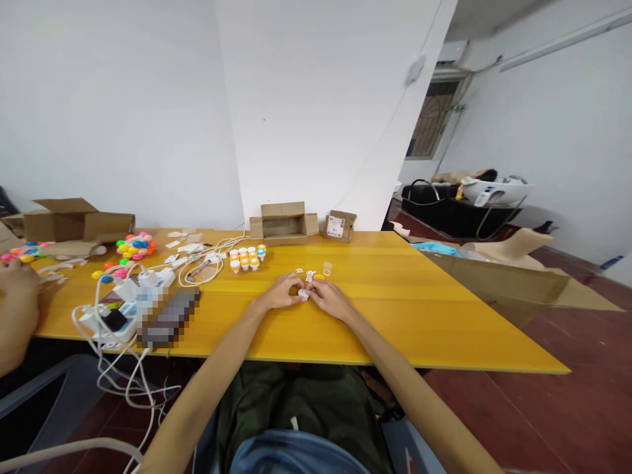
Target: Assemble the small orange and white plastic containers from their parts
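Head view: left hand (285, 292) and right hand (329, 297) pinched a white piece (303, 294), jars (245, 263) at ten o'clock; it looked light, stiffish, best held by its edges.

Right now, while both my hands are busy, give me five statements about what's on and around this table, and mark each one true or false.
1. The left hand and right hand meet at a small whitish piece. True.
2. The small orange-and-white containers stand to the right of both hands. False: they stand to the left.
3. The smaller cardboard box near the wall bears a white label. True.
4. Nothing is plugged into the power strip. False: white plugs sit in it.
5. Another person's hand shows at the picture's left edge. True.
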`<state>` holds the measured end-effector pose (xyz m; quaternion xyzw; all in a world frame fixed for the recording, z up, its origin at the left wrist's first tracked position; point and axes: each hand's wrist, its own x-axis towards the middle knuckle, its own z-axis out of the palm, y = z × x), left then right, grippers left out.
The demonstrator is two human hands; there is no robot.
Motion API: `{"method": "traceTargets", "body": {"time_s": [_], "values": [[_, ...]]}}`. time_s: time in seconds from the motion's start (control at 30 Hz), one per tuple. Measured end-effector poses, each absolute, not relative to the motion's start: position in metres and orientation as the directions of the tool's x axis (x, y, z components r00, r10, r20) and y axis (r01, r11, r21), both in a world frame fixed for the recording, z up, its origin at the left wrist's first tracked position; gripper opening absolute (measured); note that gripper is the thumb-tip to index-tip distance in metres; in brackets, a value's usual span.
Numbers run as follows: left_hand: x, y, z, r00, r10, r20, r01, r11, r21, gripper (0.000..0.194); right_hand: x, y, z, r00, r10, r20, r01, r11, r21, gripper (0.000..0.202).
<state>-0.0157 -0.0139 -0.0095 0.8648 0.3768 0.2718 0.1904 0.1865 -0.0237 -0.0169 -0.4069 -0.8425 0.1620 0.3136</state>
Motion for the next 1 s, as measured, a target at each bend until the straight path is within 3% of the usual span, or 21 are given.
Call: {"method": "traceTargets", "body": {"time_s": [0.57,0.8,1.0], "values": [[-0.015,-0.014,-0.008,0.577,0.749,0.325,0.546,-0.650,0.528,0.018,0.185,-0.026,-0.015,-0.475,0.775,0.417,0.582,0.632,-0.512,0.014],[-0.016,-0.012,-0.011,0.571,0.752,0.328,0.549,-0.647,0.529,0.020,0.187,-0.033,-0.010,-0.464,0.742,0.485,0.599,0.665,-0.445,0.017],[-0.015,-0.012,-0.011,0.561,0.757,0.335,0.549,-0.643,0.533,0.021,0.189,-0.037,-0.012,-0.505,0.709,0.492,0.655,0.686,-0.316,0.018]]}}
